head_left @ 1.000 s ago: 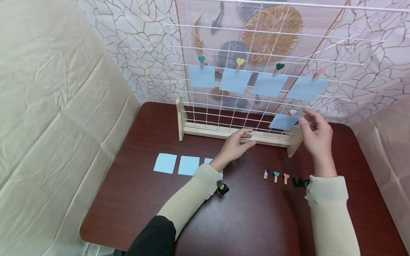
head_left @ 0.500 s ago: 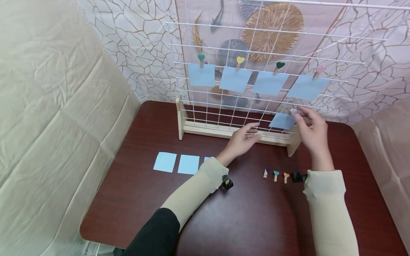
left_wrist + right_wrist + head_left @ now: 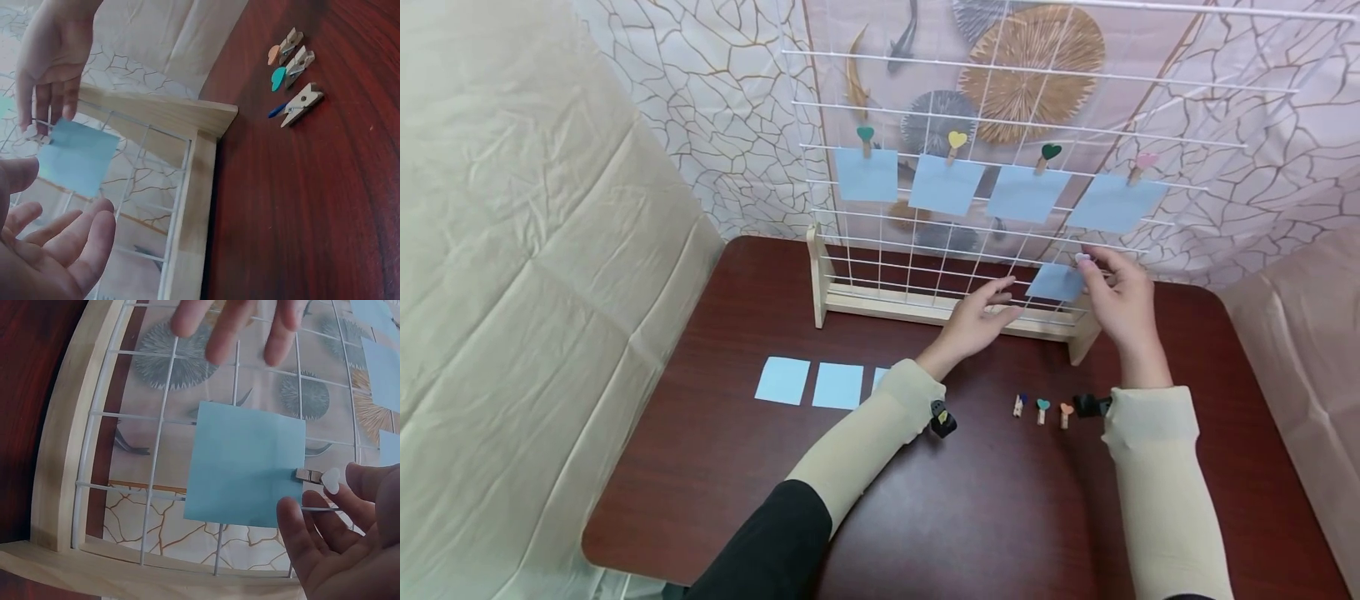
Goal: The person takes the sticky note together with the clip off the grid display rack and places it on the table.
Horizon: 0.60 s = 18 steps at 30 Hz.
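My right hand [image 3: 1123,300] is at the lower right of a white wire grid [image 3: 150,456], its thumb beside a clothespin with a white heart [image 3: 331,480]. That clothespin clips a blue paper square [image 3: 244,465] to the grid. One right fingertip lies against the square's corner; in the right wrist view a narrow gap shows between thumb and heart, and no pinch is plain. My left hand [image 3: 973,321] is before the grid's bottom, left of the square, fingers extended and holding nothing. In the left wrist view its fingertips [image 3: 103,215] come near the square's lower edge.
Several blue squares hang in a row above, including one under a yellow heart clothespin [image 3: 957,142]. Loose blue squares [image 3: 782,381] lie on the dark red table [image 3: 700,483]. Three clothespins [image 3: 1042,411] lie front right. The grid stands in a wooden base [image 3: 880,307].
My right hand has moved left from beside the square to the white heart clothespin. My left hand has moved right and farther forward, toward the square.
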Each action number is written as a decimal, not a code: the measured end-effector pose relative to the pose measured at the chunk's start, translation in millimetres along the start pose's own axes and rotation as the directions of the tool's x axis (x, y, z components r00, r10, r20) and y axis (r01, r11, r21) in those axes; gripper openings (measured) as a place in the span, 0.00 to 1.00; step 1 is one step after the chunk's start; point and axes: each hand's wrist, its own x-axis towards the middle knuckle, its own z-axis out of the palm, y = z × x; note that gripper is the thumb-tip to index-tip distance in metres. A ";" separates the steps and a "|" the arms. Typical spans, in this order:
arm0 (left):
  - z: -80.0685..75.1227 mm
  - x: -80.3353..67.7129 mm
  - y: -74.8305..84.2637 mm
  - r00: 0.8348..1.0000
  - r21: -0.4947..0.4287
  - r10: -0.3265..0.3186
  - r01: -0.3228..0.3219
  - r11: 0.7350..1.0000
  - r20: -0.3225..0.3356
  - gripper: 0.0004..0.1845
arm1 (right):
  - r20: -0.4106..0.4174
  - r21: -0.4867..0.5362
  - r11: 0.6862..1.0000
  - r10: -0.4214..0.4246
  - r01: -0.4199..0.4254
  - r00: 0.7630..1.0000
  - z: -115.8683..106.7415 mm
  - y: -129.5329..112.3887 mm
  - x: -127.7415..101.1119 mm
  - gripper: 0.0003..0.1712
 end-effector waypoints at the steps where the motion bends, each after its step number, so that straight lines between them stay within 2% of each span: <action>1: 1.6 1.2 -0.7 1.000 0.000 -0.005 0.005 1.000 0.003 0.31 | 0.001 -0.003 1.000 0.005 -0.005 1.000 -0.1 -0.8 0.7 0.23; 4: 6.0 4.8 -2.9 1.000 0.006 -0.010 0.010 1.000 0.017 0.31 | -0.002 -0.007 1.000 0.009 -0.009 1.000 0.1 -1.9 2.4 0.23; 11: 7.7 18.1 -1.5 0.999 0.101 -0.018 0.015 0.995 0.029 0.31 | -0.038 -0.023 1.000 -0.011 0.010 0.999 3.2 0.1 6.0 0.20; 18: 12.3 28.9 -0.2 0.997 0.054 -0.068 0.067 0.996 0.021 0.31 | -0.083 -0.074 0.997 -0.016 0.010 0.996 3.7 -0.8 6.7 0.18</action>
